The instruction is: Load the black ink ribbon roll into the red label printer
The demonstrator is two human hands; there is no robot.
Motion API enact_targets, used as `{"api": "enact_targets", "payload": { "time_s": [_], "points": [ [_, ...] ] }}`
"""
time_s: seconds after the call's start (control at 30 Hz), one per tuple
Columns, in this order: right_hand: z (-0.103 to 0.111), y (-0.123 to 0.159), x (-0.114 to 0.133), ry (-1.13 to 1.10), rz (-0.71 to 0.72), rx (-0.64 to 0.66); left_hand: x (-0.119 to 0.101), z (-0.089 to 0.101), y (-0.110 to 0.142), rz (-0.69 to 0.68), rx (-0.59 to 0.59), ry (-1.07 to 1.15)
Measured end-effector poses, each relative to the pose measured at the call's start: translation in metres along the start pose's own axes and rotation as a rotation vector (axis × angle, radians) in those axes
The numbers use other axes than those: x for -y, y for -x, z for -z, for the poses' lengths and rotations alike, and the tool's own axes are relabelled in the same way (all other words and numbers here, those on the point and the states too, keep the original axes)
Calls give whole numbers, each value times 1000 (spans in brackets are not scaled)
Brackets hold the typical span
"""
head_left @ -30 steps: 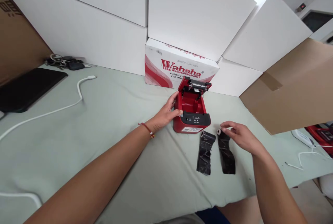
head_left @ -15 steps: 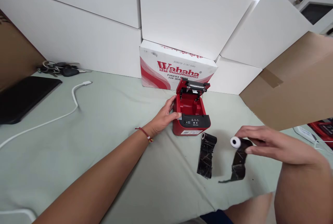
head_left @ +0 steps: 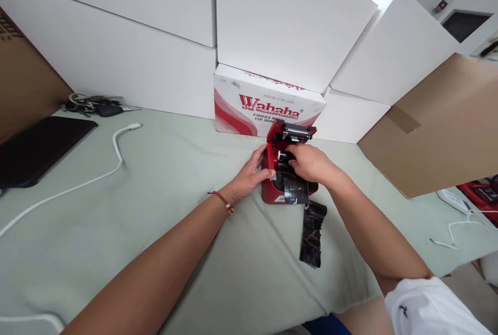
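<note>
A small red label printer [head_left: 267, 190] stands on the cloth with its lid [head_left: 275, 131] raised. My left hand [head_left: 251, 175] grips its left side, thumb on the front edge and fingers along the wall. Inside the open bay, my right hand [head_left: 307, 161] has its fingers closed around a roll of black paper [head_left: 295, 184] with a pale end. The roll's loose tail drapes over the printer's front panel and covers most of it. Just in front of the printer lies a second black strip [head_left: 312, 236], crumpled, with a small rolled end. The right fingertips are partly hidden in the bay.
Behind the printer rests a white and red Wahaha carton [head_left: 249, 99] against stacked white boxes [head_left: 291, 18]. A cardboard panel [head_left: 436, 127] rises on the right. Keys [head_left: 97, 105], a black flat object [head_left: 42, 151] and a white cable [head_left: 116, 153] lie at left.
My right hand has carried the black paper roll from the cloth at right up and left into the printer's bay. My left hand keeps its grip on the printer.
</note>
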State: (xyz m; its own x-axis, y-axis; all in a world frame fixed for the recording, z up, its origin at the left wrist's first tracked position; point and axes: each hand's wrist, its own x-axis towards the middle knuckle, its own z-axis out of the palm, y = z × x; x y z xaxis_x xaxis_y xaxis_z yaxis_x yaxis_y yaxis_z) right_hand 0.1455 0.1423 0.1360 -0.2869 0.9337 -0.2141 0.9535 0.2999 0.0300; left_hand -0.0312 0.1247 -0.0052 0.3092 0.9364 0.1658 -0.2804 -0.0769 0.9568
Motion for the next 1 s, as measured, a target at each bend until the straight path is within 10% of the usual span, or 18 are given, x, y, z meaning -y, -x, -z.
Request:
{"api": "enact_targets", "payload": {
  "time_s": [0.33, 0.5, 0.7, 0.87, 1.0],
  "points": [
    [-9, -3, 0, -41, 2, -68, 8, 1, -5, -11, -11, -10],
    [-44, 62, -16, -427, 211, -502, 4, 0, -3, -29, -10, -22],
    [-107, 91, -6, -340, 357, -762, -3, 0, 4, -32, -3, -50],
    [-122, 82, -2, -321, 330, -810, -37, -9, 6, -258, -198, -509],
    [-125, 82, -4, -313, 334, -804, -70, -31, -8, -371, 20, -880]
  ]
}}
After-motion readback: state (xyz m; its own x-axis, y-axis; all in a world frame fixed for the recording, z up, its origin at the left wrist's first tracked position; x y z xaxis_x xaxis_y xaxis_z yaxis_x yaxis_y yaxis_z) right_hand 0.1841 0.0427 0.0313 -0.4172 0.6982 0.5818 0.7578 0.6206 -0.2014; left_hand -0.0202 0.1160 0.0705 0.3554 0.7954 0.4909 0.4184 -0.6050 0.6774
